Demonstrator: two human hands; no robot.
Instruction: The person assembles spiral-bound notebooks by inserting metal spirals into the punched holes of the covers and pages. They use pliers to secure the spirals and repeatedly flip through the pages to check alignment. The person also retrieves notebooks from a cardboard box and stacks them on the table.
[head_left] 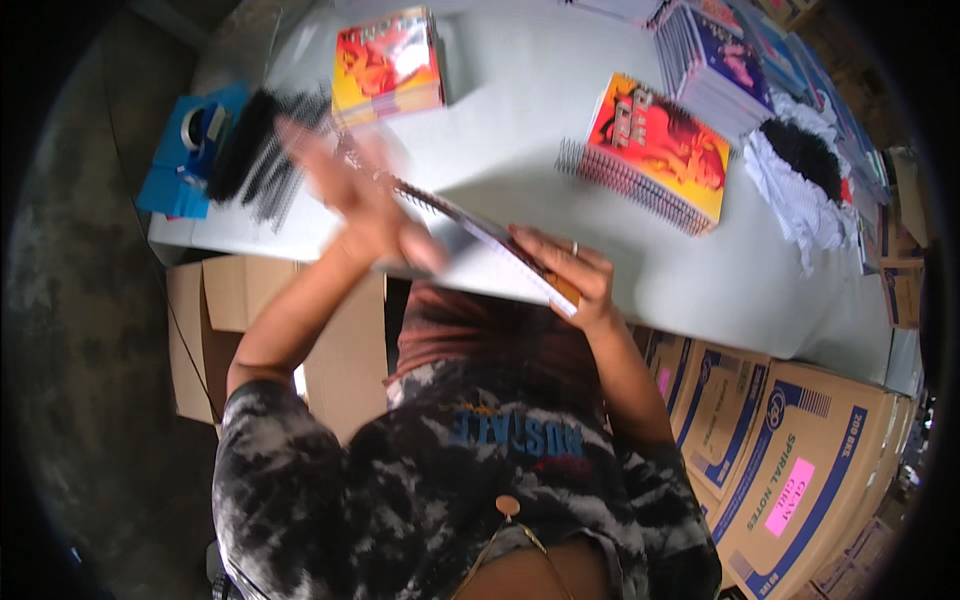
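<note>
A spiral notebook (490, 238) is held tilted on edge above the table's front, its wire coil along the upper left part. My right hand (575, 270) grips its lower right end, fingers over the cover. My left hand (355, 195) is blurred by motion beside the coiled end, thumb and fingers spread apart. Whether it touches the notebook I cannot tell. Just beyond its fingers lies a heap of black spiral coils (245, 150), partly smeared.
Stacks of red-yellow notebooks (390, 60) (660, 150) stand on the white table (500, 100). At left sits a blue tape dispenser (205, 130); at right, purple notebooks (715, 60) and crumpled cloth (800, 180). Cardboard cartons (800, 470) fill the lower right; an open carton (235, 290) is below left.
</note>
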